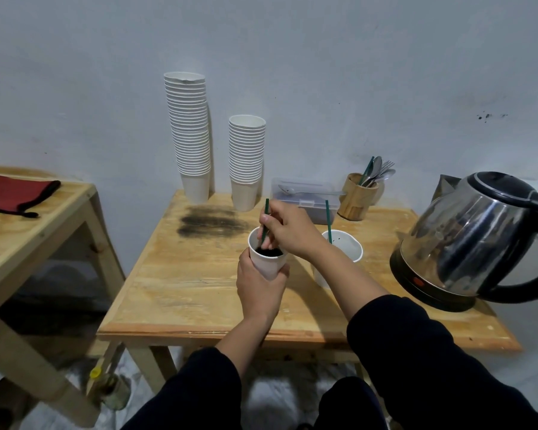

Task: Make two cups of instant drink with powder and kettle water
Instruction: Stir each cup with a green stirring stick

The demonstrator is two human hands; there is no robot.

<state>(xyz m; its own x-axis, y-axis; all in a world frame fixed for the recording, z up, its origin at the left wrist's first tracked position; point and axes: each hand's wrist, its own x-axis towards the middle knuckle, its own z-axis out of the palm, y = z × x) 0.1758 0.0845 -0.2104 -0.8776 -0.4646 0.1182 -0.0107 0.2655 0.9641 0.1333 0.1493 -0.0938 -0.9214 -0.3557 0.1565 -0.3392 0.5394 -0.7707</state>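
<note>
Left hand (pixel 258 290) grips white cup (pixel 267 262) (dark liquid inside); right hand (pixel 289 231) pinches green stirrer (pixel 265 223).

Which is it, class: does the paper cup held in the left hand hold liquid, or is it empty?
It holds liquid. The paper cup shows dark liquid inside, into which the green stirrer dips; the left hand grips the cup.

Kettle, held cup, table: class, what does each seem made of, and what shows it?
Kettle: probably polished steel, mirror reflections; black handle, likely plastic. Cup in the left hand: matte white, probably paper, thin rolled rim. Table: bare light wood, visible grain.
</note>
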